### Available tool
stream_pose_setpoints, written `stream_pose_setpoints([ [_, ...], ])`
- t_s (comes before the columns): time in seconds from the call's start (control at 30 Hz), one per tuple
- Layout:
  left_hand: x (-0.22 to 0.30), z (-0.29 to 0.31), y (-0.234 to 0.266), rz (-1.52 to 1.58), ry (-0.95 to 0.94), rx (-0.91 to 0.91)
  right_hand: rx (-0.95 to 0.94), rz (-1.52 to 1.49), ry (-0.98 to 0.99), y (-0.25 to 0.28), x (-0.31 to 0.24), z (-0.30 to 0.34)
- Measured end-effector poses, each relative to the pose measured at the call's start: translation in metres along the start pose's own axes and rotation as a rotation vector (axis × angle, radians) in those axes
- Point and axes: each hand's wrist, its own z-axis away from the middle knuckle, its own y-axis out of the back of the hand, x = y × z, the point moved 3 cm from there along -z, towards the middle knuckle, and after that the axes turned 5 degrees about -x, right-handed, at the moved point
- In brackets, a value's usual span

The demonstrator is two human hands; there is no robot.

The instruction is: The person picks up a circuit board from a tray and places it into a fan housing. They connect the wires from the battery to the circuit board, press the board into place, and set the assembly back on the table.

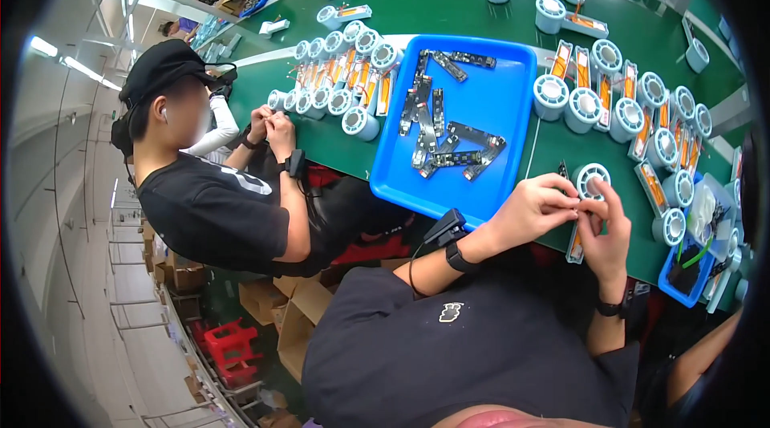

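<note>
Pinching narrowly over round unit [593, 174] near table [642, 248] edge: left hand [539, 207], right hand [606, 234], contents unclear; bare strip [561, 147] beside tray [475, 199].

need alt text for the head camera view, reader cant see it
A person's left hand and right hand are close together beside a pale blue device on a green table. Nearby is a blue tray of black circuit boards; a co-worker in a black cap sits to the left.

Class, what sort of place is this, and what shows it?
Probably a factory assembly room: a long green workbench, rows of matching pale blue gadgets, and a blue tray of loose circuit boards.
</note>
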Motion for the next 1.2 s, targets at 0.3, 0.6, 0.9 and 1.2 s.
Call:
stream_pose_setpoints([
  [0.3,0.002,-0.006,-0.001,-0.158,-0.154,-0.002,0.063,0.295,0.202,-0.003,-0.019,-0.008],
  [0.6,0.002,0.002,0.002,-0.036,-0.057,-0.001,-0.179,0.086,-0.069,0.005,0.0,-0.002],
  [0.9,0.002,0.004,0.001,-0.181,-0.069,0.059,-0.15,-0.25,-0.105,0.0,-0.007,0.002],
  [1.2,0.006,0.003,0.0,-0.212,-0.079,0.034,-0.181,-0.165,-0.141,-0.002,0.006,0.006],
])
